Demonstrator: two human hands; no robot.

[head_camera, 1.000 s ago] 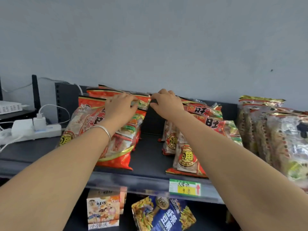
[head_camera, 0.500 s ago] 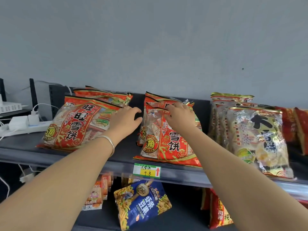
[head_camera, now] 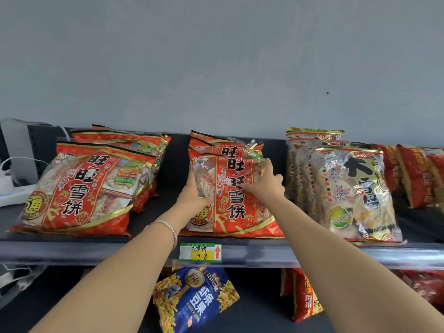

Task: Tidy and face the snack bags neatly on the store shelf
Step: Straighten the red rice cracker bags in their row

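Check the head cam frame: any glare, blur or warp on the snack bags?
Head view: soft even light, no hard shadows; glints on the yellow bag; middle red bag sharp, print readable; lower-left corner smeared, wide-angle stretch toward the edges; lower shelf dim.

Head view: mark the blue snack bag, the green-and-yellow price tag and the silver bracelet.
blue snack bag [head_camera: 195, 301], head view, front panel
green-and-yellow price tag [head_camera: 201, 255], head view, yellow strip
silver bracelet [head_camera: 161, 222], head view, band top
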